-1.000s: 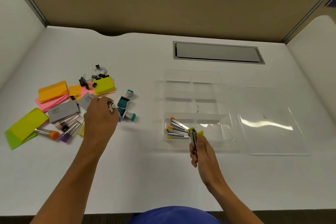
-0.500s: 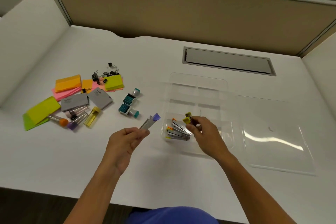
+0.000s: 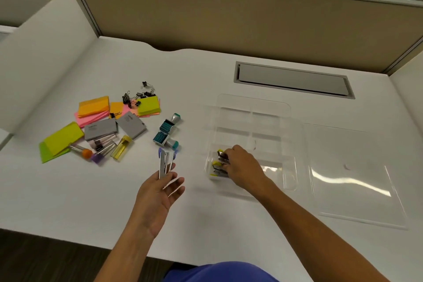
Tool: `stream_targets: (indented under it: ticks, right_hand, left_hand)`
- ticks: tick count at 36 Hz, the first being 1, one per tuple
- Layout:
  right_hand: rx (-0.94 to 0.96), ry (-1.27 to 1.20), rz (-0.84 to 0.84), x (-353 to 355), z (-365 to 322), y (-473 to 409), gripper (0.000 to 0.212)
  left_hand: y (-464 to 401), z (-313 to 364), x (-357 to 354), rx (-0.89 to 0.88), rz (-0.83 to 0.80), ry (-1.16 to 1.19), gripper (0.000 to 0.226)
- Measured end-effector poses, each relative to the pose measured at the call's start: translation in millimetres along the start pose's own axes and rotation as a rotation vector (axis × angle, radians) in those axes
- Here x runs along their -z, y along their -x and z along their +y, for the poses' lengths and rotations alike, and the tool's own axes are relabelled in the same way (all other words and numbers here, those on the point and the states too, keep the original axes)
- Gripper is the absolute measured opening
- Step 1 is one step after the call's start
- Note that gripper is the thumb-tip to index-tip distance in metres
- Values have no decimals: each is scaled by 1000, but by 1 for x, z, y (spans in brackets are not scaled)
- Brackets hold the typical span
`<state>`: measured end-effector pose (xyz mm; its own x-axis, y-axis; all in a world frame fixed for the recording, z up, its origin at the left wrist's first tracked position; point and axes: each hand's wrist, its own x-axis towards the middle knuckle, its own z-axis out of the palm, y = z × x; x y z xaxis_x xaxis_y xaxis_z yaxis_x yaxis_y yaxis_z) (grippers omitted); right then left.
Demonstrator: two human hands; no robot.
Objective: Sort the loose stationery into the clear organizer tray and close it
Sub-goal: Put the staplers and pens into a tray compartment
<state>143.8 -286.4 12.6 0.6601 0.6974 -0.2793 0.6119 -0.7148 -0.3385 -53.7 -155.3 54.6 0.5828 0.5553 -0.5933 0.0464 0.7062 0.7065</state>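
Right hand (image 3: 240, 167) pinches yellow-tipped clips (image 3: 220, 163) into the tray (image 3: 254, 107) at six o'clock; left hand (image 3: 158, 194) grips a purple-tipped one (image 3: 165, 162), ready next.

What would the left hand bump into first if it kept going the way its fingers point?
Probably the teal stamps. The left hand holds a purple-tipped stapler pointing up the desk at them. Depth is hard to judge, so it might pass above them.

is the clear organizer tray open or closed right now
Open. The clear organizer tray has no cover on it; its lid lies flat on the desk to its right.
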Motion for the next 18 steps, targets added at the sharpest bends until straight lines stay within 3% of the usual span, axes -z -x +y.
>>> stream_targets:
  ticks: [12, 18]
  right_hand:
    - [-14, 53, 78, -5, 5, -1, 22]
    - [21, -61, 162, -4, 6, 7, 29]
  left_hand:
    - [5, -8, -7, -33, -52, -129, 28]
    - [8, -14, -17, -34, -107, -209, 25]
